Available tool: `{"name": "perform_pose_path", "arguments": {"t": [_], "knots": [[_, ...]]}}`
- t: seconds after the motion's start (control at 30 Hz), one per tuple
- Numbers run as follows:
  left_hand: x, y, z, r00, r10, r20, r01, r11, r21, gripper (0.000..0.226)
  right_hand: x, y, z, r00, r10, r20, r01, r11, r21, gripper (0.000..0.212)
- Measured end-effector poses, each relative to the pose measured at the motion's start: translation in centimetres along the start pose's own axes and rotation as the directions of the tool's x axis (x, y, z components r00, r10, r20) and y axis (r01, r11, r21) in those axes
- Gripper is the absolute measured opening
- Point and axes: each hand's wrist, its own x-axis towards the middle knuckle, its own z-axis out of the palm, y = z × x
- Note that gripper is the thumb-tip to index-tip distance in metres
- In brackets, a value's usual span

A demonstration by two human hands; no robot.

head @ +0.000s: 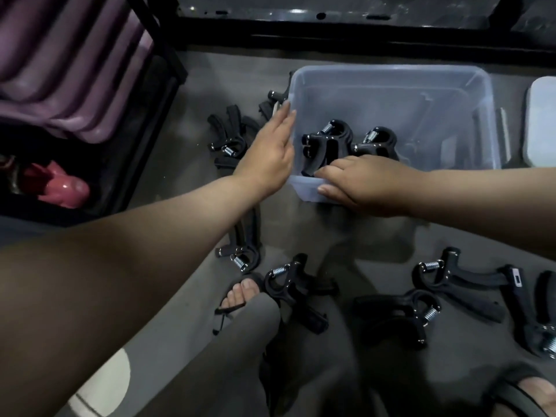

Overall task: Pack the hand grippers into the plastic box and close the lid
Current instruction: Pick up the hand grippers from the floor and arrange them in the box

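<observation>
Grey floor [180, 176]: right grip [370, 185] clamped on the plastic box's [391, 69] near rim, left grip [270, 152] flat, fingers straight, against its side; hand grippers [400, 314] scattered around both.

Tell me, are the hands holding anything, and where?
The right hand grips the plastic box by its near rim, thumb outside, fingers inside. The left hand presses flat against its left wall, gripping nothing.
</observation>
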Motion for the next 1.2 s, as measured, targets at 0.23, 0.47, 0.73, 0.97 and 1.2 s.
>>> {"name": "perform_pose_path", "arguments": {"t": [0.23,0.47,0.73,0.97,1.2], "knots": [[-6.5,-2.7,0.8,0.937,-0.266,-0.226,0.268,0.963,-0.022,0.042,0.4,-0.4,0.2,1.0,0.017,0.016,-0.018,1.0,0.018,0.046],[-7.3,-7.7,0.8,0.868,-0.454,0.202,0.367,0.859,0.356,0.043,0.6,-0.3,0.1,0.999,0.014,0.045,-0.015,1.0,0.015,0.047],[-9.3,-8.1,2.7,0.688,-0.65,0.323,0.451,0.732,0.511,0.079,1.4,-0.5,-0.1,0.991,0.068,0.115,-0.079,0.993,0.093,0.044],[-9.3,-6.2,3.9,0.691,-0.698,0.188,0.576,0.689,0.441,0.083,1.6,-0.6,-0.1,0.985,0.106,0.14,-0.13,0.976,0.173,0.044],[-7.6,-5.4,1.4,0.688,-0.725,-0.046,0.723,0.689,-0.053,0.042,1.7,-0.2,0.1,0.984,0.105,0.147,-0.136,0.966,0.221,0.046]]}}
